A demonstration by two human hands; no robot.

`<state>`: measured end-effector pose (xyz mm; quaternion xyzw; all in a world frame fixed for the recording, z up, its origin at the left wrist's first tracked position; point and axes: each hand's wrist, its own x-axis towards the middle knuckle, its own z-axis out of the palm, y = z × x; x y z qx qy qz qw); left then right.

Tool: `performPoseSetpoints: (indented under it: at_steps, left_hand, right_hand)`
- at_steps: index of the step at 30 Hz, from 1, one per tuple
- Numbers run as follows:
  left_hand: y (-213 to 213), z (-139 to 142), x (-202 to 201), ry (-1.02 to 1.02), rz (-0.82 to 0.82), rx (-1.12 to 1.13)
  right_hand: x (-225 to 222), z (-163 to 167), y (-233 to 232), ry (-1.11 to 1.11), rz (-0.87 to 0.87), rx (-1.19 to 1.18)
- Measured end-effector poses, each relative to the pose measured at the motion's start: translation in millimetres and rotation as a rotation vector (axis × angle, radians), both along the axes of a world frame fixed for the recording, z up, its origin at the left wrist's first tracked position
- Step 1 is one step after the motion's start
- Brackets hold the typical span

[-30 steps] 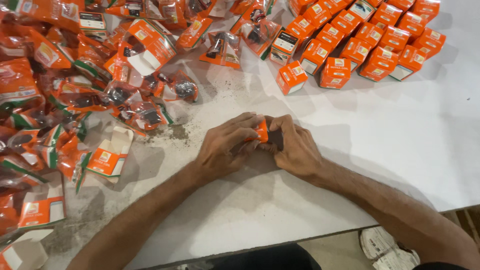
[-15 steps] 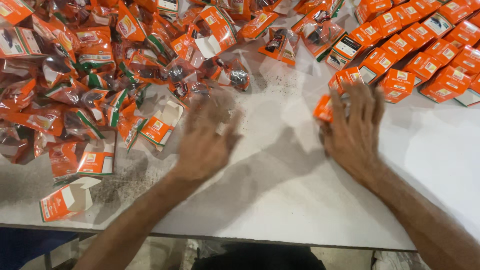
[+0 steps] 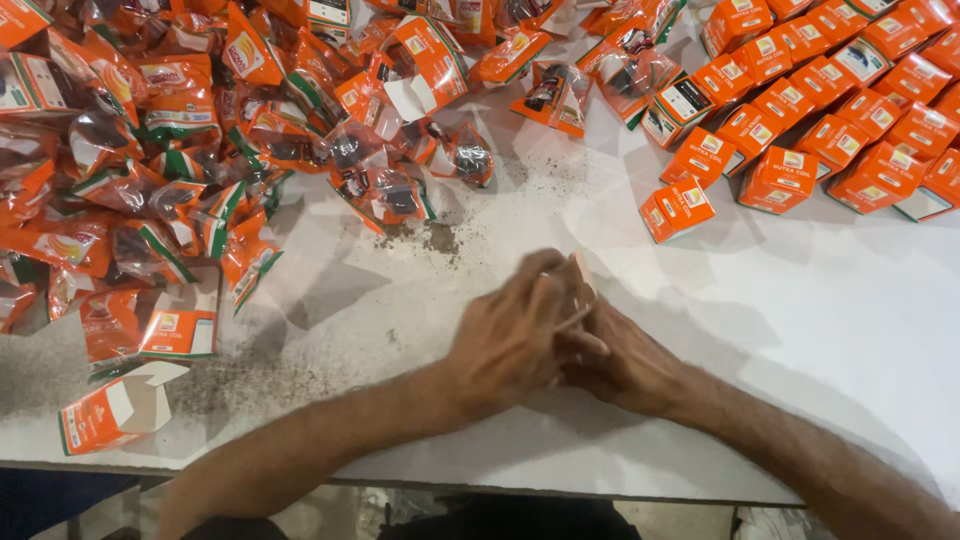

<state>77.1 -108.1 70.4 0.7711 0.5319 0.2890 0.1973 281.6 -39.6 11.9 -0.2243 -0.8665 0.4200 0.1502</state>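
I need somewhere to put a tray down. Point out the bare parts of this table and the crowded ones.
The widest bare stretch of the white table lies right of the joined left hand and right hand, below the rows of orange boxes. A narrower dusty strip runs along the near edge, beside the open box. The heap of orange packets crowds the far left.

We see the scene brightly and evenly lit from above. The white table [image 3: 820, 330] glares slightly on the right, and soft double shadows fall toward us from the boxes [image 3: 677, 210] and bags [image 3: 250, 260]. Our left hand [image 3: 510, 340] and right hand [image 3: 625, 360] are smeared by motion blur, their fingers indistinct. The pile at the upper left is a little soft, and the edges bend with wide-angle distortion.
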Motion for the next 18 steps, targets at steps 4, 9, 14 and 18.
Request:
performPoseSetpoints:
  at_steps: [4, 9, 14, 18]
  left_hand:
    - [1.0, -0.5, 10.1, -0.151, -0.201, 0.188]
    - [17.5, 10.1, -59.1, 0.147, 0.031, 0.261]
    - [40.4, -2.7, -137.0, 0.666, 0.334, 0.237]
    - [36.4, -13.6, -136.7, 0.618, 0.248, 0.215]
  right_hand:
    - [5.9, 0.1, -2.0, -0.011, -0.098, 0.162]
    - [4.5, 2.2, -3.5, 0.278, -0.317, -0.331]
    - [2.6, 12.3, 5.5, 0.326, -0.187, -0.387]
    - [-5.6, 16.5, 13.1, 0.189, -0.217, -0.027]
